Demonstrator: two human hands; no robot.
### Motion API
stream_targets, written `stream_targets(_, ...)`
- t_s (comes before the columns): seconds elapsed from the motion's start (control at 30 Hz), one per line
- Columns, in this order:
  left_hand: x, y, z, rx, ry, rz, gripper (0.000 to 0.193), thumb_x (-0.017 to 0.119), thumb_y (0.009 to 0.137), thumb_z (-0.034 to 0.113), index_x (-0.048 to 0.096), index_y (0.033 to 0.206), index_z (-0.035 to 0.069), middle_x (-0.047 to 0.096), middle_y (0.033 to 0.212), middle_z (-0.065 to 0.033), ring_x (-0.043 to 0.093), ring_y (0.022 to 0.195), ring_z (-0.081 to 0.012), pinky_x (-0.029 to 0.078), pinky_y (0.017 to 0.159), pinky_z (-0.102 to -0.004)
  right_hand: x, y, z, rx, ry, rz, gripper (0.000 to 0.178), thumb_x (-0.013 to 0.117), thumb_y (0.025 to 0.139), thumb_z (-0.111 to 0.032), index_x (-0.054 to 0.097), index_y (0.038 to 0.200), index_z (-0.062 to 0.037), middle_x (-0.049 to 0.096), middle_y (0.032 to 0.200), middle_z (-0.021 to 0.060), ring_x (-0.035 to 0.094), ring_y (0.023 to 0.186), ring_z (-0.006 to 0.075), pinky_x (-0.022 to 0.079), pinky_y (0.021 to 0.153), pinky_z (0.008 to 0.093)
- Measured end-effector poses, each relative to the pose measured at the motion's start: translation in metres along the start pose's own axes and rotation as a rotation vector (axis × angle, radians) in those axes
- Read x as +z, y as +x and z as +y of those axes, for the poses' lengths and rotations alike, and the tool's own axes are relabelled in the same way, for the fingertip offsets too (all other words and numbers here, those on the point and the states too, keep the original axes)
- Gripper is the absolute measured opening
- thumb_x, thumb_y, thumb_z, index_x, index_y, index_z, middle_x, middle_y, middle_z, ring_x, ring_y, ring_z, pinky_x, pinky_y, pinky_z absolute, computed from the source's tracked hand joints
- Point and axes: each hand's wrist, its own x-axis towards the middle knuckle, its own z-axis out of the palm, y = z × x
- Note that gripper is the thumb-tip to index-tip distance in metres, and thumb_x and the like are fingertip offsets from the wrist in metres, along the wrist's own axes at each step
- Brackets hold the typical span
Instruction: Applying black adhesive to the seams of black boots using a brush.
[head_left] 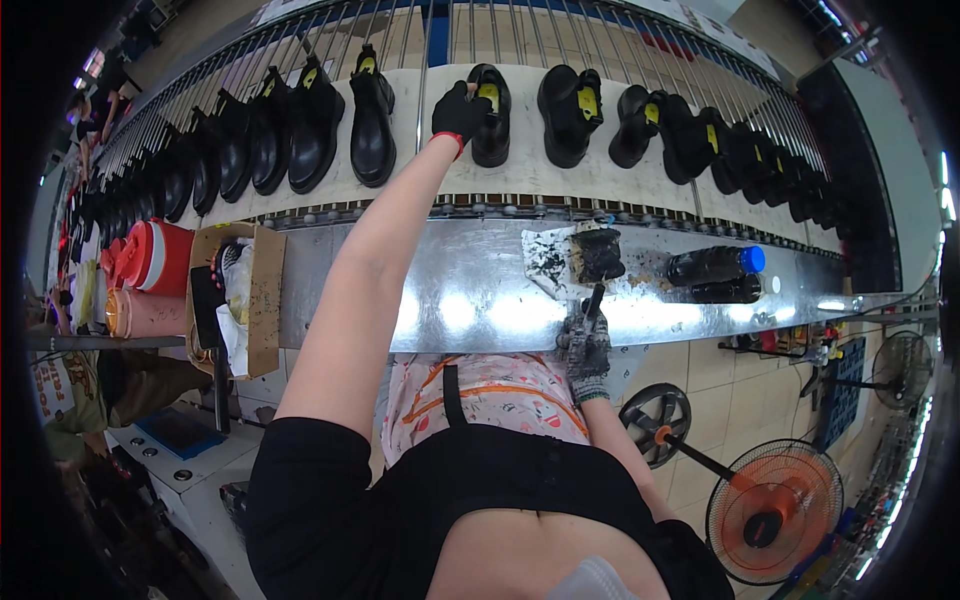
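Note:
My left hand (461,113), in a black glove with bare fingertips and a red band at the wrist, reaches far forward. Its fingers close on the top opening of a black ankle boot (491,145) with a yellow insole. Close to my body, my right hand (586,350) wears a grey, black-stained knit glove. It is wrapped round a short dark stick-shaped tool (596,298), whose far end points away from me. Just beyond that tool, a blackened pad or block (598,254) rests on a stained white sheet (545,262). What the tool's end is cannot be made out.
More black boots (372,130) line the pale conveyor belt (425,185) on both sides. Dark bottles (705,266) lie on the metal bench (450,270) at right. A cardboard box (265,305) and red jug (160,258) stand left. A pedestal fan (775,512) is lower right.

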Motion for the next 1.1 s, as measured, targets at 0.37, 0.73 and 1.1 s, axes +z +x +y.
stream_targets(0.37, -0.001, -0.206, -0.057, 0.253, 0.621, -0.004, 0.062, 0.056, 0.083, 0.043, 0.041, 0.137, 0.017, 0.026, 0.142, -0.0291, 0.026, 0.132, -0.0432, 0.017, 0.107, -0.0552, 0.010, -0.001, -0.016, -0.078, -0.442, 0.183, 0.027, 0.057, 0.091, -0.019, 0.051, 0.113, -0.0056, 0.056, 0.075, 0.0023, 0.051, 0.055, 0.0069, 0.042, 0.046, 0.0215)
stream_targets(0.73, -0.019, -0.272, -0.035, 0.217, 0.489, -0.141, 0.058, 0.060, 0.081, 0.037, 0.047, 0.132, 0.014, 0.027, 0.144, -0.0260, 0.024, 0.133, -0.0424, 0.018, 0.108, -0.0536, 0.034, -0.021, -0.006, 0.266, -0.364, 0.065, 0.028, 0.059, 0.086, -0.015, 0.054, 0.112, -0.0064, 0.059, 0.073, 0.0048, 0.053, 0.050, 0.0108, 0.045, 0.047, 0.0231)
stream_targets(1.1, 0.005, -0.240, -0.046, 0.225, 0.400, -0.155, 0.063, 0.060, 0.081, 0.042, 0.042, 0.137, 0.020, 0.029, 0.143, -0.0245, 0.022, 0.135, -0.0399, 0.017, 0.108, -0.0544, 0.116, 0.041, -0.028, -0.158, -1.073, -0.246, 0.027, 0.061, 0.082, -0.025, 0.059, 0.104, -0.0096, 0.056, 0.061, 0.0064, 0.054, 0.045, 0.0168, 0.045, 0.042, 0.0323)
